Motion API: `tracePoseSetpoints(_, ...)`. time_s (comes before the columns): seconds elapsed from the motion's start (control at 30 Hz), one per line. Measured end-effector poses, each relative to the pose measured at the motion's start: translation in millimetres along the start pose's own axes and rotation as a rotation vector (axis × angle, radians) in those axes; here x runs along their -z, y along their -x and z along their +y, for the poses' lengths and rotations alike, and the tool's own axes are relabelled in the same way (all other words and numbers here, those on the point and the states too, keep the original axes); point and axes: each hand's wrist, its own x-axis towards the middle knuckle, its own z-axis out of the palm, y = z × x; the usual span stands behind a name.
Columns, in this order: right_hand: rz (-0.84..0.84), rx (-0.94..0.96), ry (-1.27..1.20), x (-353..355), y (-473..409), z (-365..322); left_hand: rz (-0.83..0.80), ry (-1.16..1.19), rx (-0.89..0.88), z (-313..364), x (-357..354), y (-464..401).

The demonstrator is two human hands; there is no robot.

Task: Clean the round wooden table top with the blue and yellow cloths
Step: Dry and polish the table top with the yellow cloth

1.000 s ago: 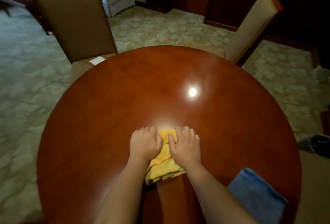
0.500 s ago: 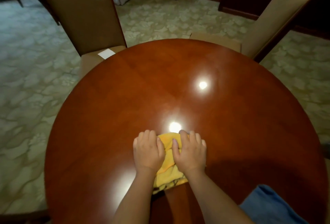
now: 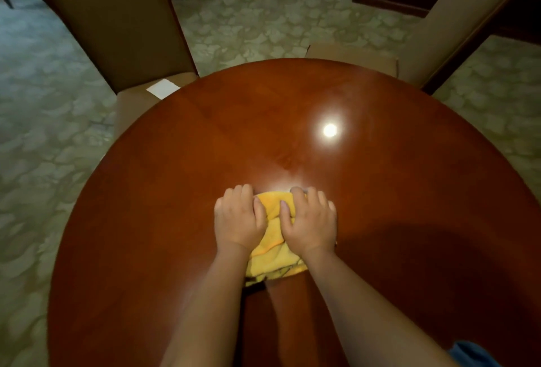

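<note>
A crumpled yellow cloth [image 3: 273,245] lies mid-way on the glossy round wooden counter [image 3: 181,191]; a blue cloth [image 3: 472,355] sits at its near right edge.

1. The round, glossy reddish-brown wooden surface [image 3: 380,191] bears two bright light reflections.
2. A crumpled yellow cloth [image 3: 272,249] lies on it, under both hands.
3. A blue cloth [image 3: 471,355] lies near the right forearm, at the near edge.
</note>
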Motion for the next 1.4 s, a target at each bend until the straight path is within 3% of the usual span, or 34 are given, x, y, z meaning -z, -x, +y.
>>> tracePoseSetpoints(0.5, 0.052, -0.110, 0.080, -45.5, -122.1, -3.3, -0.022, 0.083, -0.236, -23.3, -40.6, -146.0)
tracePoseSetpoints(0.97, 0.178, -0.308, 0.167, -96.2, -255.1, 21.8, 0.002, 0.155, -0.376, -5.6, -107.8, -303.6)
tracePoseSetpoints(1.17, 0.167, -0.308, 0.177, -98.6, -273.3, 26.4, -0.009, 0.151, -0.374, -0.8, -116.2, -318.3)
tracePoseSetpoints(1.4, 0.035, -0.201, 0.165, -84.3, -240.3, 17.5, -0.024, 0.046, -0.449, -18.3, -90.7, -281.6)
